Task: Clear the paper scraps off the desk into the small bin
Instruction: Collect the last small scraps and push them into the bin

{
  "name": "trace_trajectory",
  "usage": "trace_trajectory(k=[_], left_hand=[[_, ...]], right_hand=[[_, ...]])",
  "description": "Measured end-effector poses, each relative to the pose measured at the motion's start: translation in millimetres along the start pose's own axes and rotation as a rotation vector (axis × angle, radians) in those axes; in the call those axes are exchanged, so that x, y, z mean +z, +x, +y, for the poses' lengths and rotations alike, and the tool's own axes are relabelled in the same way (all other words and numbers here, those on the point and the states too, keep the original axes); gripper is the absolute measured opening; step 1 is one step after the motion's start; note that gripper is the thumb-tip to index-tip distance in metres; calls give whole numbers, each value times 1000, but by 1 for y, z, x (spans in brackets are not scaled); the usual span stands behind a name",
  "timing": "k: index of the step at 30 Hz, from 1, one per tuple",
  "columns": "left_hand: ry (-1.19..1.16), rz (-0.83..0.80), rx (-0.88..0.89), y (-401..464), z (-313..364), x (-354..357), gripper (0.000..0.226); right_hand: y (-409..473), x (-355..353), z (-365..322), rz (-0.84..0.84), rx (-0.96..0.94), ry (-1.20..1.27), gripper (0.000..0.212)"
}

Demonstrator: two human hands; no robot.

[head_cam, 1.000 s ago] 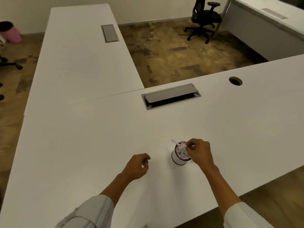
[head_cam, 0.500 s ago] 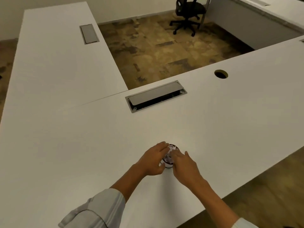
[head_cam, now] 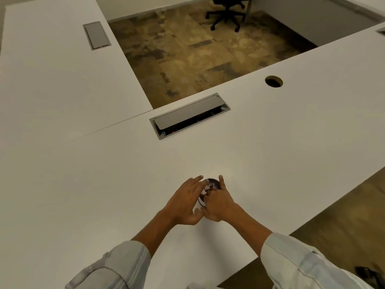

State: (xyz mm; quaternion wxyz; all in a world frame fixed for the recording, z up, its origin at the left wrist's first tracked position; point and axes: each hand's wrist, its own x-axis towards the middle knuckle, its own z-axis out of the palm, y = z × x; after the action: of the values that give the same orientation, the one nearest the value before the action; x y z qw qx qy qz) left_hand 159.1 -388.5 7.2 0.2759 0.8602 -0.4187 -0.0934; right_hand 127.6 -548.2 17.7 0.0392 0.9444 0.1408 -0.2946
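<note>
The small bin (head_cam: 214,182), a little white cup with a dark rim, stands on the white desk (head_cam: 270,155) near its front edge. Paper scraps (head_cam: 207,187) fill its top. My left hand (head_cam: 185,200) wraps the bin's left side, fingers reaching over the rim. My right hand (head_cam: 218,200) holds the right side, with one finger stretched past the far rim. Both hands hide most of the bin's wall. I see no loose scraps on the desk around it.
A grey cable hatch (head_cam: 189,117) lies half open behind the bin, with a round cable hole (head_cam: 273,81) further right. A second hatch (head_cam: 96,35) sits on the left desk wing. A black office chair (head_cam: 227,11) stands on the floor beyond.
My left hand came from the desk to the bin's left side. My right hand moved from above the rim down around the right side. The view shifted right and down.
</note>
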Motion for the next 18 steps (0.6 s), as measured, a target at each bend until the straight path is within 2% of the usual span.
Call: trace_trajectory(k=[2,4,7,10,12,15,18], left_hand=[[-23,60,-33,-5,-2,-8,78],[-23,110,-71,-9,-4,-17,76],[-26,170,-123,-14,-8,-27,72],[-18,179,-151,-18,-8,-30,67],[-10,162,-158,-19,-6,-28,65],[14,98,-162,-19,-3,-21,67],[25,28,-177,-17,1,-14,73]], right_hand=[[-6,-10,3,4,4,41,55],[-22,-18,9,77,8,149,46],[-55,-21,23,303,86,438,36],[-86,-10,48,566,244,644,33],[-93,9,66,666,350,798,29],[-87,44,84,626,494,939,26],[-66,74,85,502,486,888,37]])
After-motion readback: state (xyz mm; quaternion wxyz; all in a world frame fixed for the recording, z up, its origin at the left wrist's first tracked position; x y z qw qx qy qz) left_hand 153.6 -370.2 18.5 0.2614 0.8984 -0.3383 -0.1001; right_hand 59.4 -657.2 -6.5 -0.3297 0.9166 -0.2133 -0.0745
